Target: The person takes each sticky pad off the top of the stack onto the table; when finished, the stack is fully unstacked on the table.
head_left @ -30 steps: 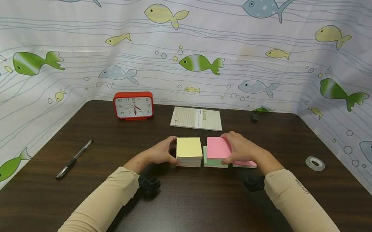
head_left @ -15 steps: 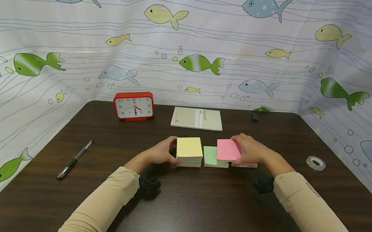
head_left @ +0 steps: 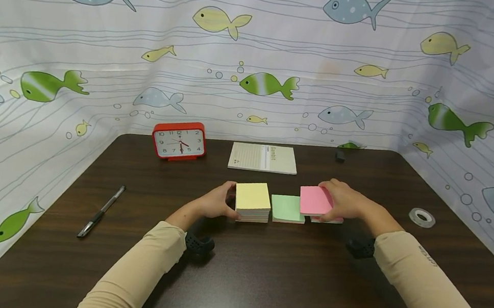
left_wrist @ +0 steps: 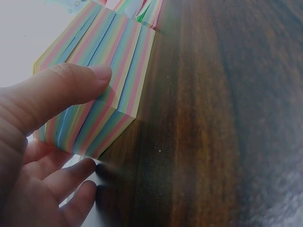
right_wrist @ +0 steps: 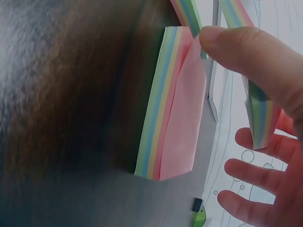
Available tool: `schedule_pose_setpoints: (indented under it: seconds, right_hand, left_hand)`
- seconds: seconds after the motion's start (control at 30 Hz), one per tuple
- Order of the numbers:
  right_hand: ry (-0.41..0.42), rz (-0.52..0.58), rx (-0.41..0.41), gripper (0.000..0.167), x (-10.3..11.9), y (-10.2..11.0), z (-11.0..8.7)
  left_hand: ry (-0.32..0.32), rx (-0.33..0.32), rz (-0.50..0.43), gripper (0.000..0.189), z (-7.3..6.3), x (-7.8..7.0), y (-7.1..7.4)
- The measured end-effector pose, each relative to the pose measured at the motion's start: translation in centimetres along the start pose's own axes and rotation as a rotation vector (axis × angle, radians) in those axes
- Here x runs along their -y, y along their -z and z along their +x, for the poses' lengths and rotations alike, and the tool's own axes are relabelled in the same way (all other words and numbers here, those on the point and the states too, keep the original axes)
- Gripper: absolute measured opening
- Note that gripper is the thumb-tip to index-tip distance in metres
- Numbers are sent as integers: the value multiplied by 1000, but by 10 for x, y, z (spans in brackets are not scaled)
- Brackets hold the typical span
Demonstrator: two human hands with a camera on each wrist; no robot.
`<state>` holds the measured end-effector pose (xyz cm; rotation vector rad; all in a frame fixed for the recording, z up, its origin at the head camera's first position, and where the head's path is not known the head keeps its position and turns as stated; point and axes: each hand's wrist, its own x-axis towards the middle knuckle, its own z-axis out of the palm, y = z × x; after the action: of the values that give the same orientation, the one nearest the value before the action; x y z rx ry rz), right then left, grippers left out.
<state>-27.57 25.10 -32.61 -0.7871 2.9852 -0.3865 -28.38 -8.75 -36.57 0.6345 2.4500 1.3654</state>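
As I watch the head view, the right hand (head_left: 346, 202) pinches a level, squarish pink pad (head_left: 315, 200) to its left; the left hand (head_left: 213, 201) grips a yellow stack (head_left: 253, 197) to its right. Left wrist: the stack's stripes slant up beneath the thumb (left_wrist: 71, 81). Right wrist: the pad's edge runs steeply between thumb and fingers (right_wrist: 258, 174).

- holding what with the right hand (head_left: 346, 202)?
- a pink pad (head_left: 315, 200), over a lower pink one (head_left: 336, 220).
- and with the left hand (head_left: 213, 202)?
- gripping a yellow-topped stack (head_left: 253, 197), just beside a green pad (head_left: 286, 207).
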Motion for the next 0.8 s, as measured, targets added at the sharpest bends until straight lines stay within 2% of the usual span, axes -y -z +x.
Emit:
schedule_pose_setpoints:
  seconds: [0.33, 0.53, 0.73, 0.8]
  right_hand:
    - [-26, -33, -13, 82, -13, 3, -8]
    - [-26, -37, -13, 82, -22, 4, -13]
    - [-22, -40, -18, 84, -32, 7, -17]
    - [-29, -45, -15, 85, -35, 8, -19]
  left_hand:
    - [5, -15, 19, 80, -1, -1, -1]
    - [14, -1, -1, 81, -2, -1, -1]
    - [16, 21, -6, 78, -15, -25, 2]
    - [15, 23, 2, 77, -17, -28, 3]
